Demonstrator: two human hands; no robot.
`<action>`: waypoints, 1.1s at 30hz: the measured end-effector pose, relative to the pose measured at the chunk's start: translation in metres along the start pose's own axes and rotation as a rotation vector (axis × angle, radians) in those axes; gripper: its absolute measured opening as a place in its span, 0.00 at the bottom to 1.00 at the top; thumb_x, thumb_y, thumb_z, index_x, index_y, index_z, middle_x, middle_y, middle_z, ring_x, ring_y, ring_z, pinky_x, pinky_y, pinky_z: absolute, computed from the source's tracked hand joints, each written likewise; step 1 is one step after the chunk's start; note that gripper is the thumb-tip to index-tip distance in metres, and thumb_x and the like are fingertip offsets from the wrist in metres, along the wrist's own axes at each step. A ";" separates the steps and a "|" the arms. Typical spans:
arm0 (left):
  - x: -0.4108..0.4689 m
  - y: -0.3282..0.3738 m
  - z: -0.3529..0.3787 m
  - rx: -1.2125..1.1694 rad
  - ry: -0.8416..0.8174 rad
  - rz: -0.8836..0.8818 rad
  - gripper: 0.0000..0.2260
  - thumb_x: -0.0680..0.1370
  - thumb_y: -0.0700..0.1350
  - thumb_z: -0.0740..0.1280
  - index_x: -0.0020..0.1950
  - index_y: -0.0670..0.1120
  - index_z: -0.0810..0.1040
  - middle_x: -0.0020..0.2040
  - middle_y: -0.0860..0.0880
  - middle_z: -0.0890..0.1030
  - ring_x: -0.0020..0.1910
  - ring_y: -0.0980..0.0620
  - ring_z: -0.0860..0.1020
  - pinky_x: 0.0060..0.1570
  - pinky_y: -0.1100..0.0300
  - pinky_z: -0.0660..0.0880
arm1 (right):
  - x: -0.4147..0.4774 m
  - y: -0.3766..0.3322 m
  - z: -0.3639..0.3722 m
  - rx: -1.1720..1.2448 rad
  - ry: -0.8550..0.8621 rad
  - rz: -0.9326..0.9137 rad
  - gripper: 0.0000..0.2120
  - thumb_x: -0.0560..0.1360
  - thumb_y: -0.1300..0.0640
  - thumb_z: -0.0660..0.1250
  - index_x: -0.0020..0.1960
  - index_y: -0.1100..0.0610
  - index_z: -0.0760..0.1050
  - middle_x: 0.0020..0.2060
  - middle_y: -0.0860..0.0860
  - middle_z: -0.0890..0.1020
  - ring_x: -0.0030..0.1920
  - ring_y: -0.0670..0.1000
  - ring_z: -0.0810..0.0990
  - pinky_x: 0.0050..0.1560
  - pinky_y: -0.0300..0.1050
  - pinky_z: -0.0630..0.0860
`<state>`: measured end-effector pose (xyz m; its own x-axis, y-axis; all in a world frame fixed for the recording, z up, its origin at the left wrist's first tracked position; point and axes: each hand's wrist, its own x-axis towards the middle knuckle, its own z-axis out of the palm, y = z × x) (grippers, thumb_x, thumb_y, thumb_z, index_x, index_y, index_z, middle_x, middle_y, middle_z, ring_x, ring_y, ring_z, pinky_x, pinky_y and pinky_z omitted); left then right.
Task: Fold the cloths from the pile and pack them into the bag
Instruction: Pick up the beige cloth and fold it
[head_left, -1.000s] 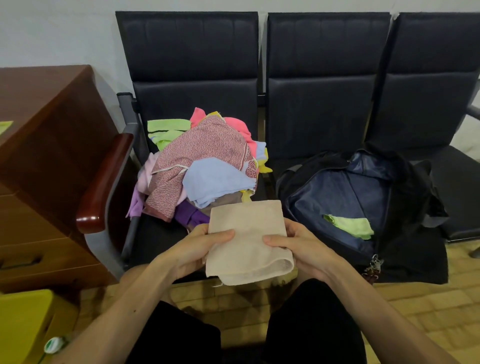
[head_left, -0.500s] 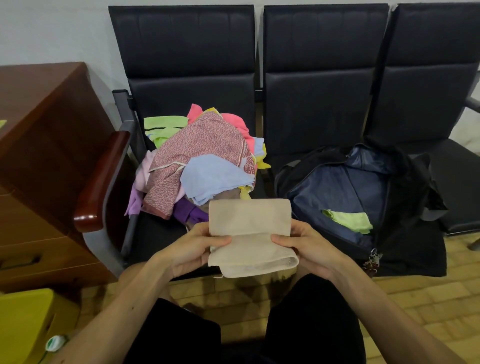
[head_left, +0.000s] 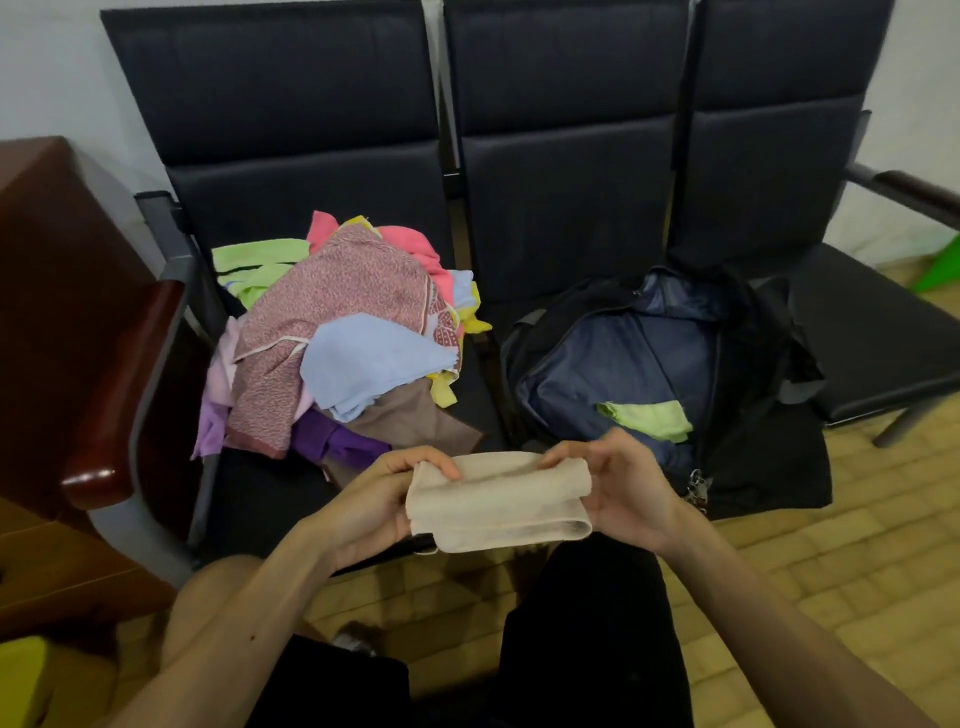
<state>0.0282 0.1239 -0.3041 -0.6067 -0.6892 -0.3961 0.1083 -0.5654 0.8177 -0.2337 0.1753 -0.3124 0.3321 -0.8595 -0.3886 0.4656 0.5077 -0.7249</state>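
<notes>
A beige cloth (head_left: 498, 501) folded into a narrow strip is held between both hands above my knees. My left hand (head_left: 384, 499) pinches its left end, thumb on top. My right hand (head_left: 623, 488) grips the right end, fingers curled over the fold. A pile of mixed cloths (head_left: 332, 343), pink-patterned, light blue, green, purple and brown, lies on the left seat. On the middle seat an open dark bag (head_left: 613, 364) with a navy lining holds a folded green cloth (head_left: 649, 418).
Three black seats stand in a row against the wall; the right seat (head_left: 872, 332) holds only the bag's edge. A brown wooden cabinet (head_left: 57, 322) and a red-brown armrest (head_left: 119, 405) stand at the left. A yellow object (head_left: 21, 680) sits bottom left on the tiled floor.
The upper half of the beige cloth has been folded down, making it a narrower strip. Both hands moved up slightly and to the right with it.
</notes>
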 end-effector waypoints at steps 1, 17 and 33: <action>0.005 -0.002 0.003 -0.027 -0.013 -0.028 0.15 0.79 0.35 0.59 0.40 0.42 0.84 0.64 0.39 0.79 0.59 0.37 0.80 0.40 0.54 0.83 | -0.001 0.000 -0.007 -0.044 0.048 0.012 0.18 0.73 0.46 0.61 0.41 0.59 0.80 0.41 0.57 0.77 0.41 0.54 0.77 0.38 0.46 0.75; 0.175 -0.053 0.089 0.614 0.121 0.076 0.19 0.68 0.37 0.79 0.52 0.56 0.83 0.58 0.51 0.81 0.56 0.52 0.80 0.54 0.57 0.80 | -0.001 -0.047 -0.143 -0.896 0.665 -0.172 0.08 0.74 0.62 0.73 0.52 0.58 0.78 0.47 0.50 0.79 0.45 0.48 0.78 0.40 0.36 0.76; 0.368 -0.076 0.122 1.229 0.064 0.117 0.21 0.76 0.43 0.73 0.68 0.53 0.73 0.65 0.50 0.69 0.66 0.47 0.71 0.66 0.54 0.69 | 0.092 -0.085 -0.282 -1.274 0.872 -0.029 0.10 0.80 0.59 0.63 0.60 0.60 0.71 0.59 0.57 0.70 0.55 0.59 0.76 0.58 0.50 0.71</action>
<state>-0.2989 -0.0315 -0.4608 -0.5999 -0.7473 -0.2857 -0.6729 0.2781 0.6855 -0.4739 0.0361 -0.4472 -0.4419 -0.8650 -0.2377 -0.6722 0.4948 -0.5508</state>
